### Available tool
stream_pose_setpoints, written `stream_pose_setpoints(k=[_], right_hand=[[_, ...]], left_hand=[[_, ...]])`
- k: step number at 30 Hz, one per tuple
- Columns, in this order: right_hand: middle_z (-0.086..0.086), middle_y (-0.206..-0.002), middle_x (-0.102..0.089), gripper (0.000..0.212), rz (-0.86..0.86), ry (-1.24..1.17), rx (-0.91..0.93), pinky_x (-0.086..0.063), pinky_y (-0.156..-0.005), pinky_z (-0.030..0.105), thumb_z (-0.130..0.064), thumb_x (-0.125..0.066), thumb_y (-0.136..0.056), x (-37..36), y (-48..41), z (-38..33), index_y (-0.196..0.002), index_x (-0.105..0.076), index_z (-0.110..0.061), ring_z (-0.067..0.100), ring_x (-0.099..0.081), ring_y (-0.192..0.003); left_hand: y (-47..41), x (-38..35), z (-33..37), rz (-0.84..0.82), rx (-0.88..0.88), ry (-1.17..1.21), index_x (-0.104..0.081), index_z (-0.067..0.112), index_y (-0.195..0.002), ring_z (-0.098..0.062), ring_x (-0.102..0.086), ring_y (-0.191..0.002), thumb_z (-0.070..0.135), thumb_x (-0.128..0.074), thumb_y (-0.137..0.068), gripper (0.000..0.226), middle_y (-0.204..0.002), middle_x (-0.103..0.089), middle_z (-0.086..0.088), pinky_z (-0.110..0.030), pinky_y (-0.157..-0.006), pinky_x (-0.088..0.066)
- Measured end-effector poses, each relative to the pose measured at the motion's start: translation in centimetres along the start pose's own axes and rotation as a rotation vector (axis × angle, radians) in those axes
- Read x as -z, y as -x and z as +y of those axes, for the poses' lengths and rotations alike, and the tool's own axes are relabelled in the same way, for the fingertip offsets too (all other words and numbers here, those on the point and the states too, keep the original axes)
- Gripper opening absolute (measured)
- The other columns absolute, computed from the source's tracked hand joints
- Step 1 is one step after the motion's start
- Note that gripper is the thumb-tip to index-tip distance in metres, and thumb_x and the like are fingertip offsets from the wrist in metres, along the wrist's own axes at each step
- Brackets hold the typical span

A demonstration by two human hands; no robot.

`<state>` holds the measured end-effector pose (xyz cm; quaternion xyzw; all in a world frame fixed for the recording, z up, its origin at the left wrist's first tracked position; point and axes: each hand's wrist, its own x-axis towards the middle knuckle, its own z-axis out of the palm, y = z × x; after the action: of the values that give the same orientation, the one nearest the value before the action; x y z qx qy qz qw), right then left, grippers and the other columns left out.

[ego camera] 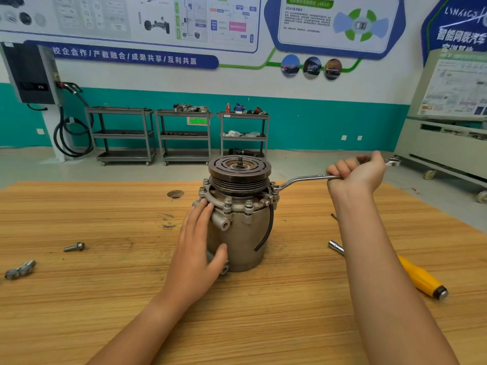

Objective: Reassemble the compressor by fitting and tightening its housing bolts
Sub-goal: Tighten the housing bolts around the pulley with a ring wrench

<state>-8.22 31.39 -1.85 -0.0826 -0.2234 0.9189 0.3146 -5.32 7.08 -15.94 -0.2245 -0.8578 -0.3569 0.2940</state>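
The compressor (245,233) stands upright on the wooden table (105,299), its grooved pulley (239,175) on top. Several housing bolts (228,201) sit around its flange. A ring spanner (303,179) has its ring end on a bolt at the flange's right side. My right hand (355,175) grips the spanner's handle near its far end. My left hand (200,246) rests flat against the compressor's left side, fingers up to the flange and thumb across the body.
A loose bolt (74,247) and a small metal part (20,270) lie at the table's left. A yellow-handled socket driver (419,277) lies at the right, partly behind my right forearm. A round washer-like disc (175,194) lies behind the compressor. Carts stand beyond the table.
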Motion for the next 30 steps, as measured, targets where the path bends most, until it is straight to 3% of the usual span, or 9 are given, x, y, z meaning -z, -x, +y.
stream_pose_setpoints(k=[8, 14, 20, 30], right_hand=[[-0.007, -0.037, -0.017, 0.035, -0.043, 0.113, -0.084, -0.014, -0.037, 0.016, -0.019, -0.027, -0.099, -0.5, -1.1, 0.0, -0.064, -0.028, -0.017, 0.010, -0.013, -0.032], [-0.007, -0.038, -0.017, 0.033, -0.085, 0.134, -0.048, -0.018, -0.039, 0.018, -0.016, -0.028, -0.098, 0.1, -1.0, -0.1, -0.064, -0.028, -0.017, 0.010, -0.014, -0.032], [-0.007, -0.038, -0.017, 0.035, -0.245, 0.217, -0.027, -0.021, -0.038, 0.016, -0.019, -0.029, -0.099, -1.1, -0.8, -0.4, -0.064, -0.030, -0.018, 0.009, -0.014, -0.032], [-0.008, -0.034, -0.019, 0.039, -0.348, 0.287, -0.344, -0.019, -0.034, 0.013, -0.024, -0.030, -0.100, -2.6, -4.8, 0.5, -0.062, -0.031, -0.019, 0.008, -0.016, -0.026]], left_hand=[[0.0, -0.1, 0.0, 0.004, 0.008, 0.002, -0.010, 0.033, -0.140, 0.007, 0.002, -0.140, 0.014, -0.063, -0.086, 0.079, -0.146, 0.000, 0.029, -0.005, -0.108, 0.001], [0.0, -0.1, 0.0, 0.006, 0.007, -0.005, -0.009, 0.033, -0.140, 0.007, 0.003, -0.139, 0.015, -0.063, -0.086, 0.078, -0.146, 0.000, 0.027, -0.004, -0.108, 0.001], [-0.1, -0.2, 0.0, 0.007, 0.021, -0.008, -0.007, 0.037, -0.139, 0.006, 0.002, -0.140, 0.017, -0.062, -0.087, 0.079, -0.145, 0.002, 0.032, -0.010, -0.109, -0.002], [0.0, -0.1, -0.1, 0.007, 0.014, -0.023, -0.007, 0.038, -0.138, 0.007, 0.003, -0.140, 0.017, -0.062, -0.086, 0.079, -0.145, 0.003, 0.033, -0.003, -0.107, 0.003]])
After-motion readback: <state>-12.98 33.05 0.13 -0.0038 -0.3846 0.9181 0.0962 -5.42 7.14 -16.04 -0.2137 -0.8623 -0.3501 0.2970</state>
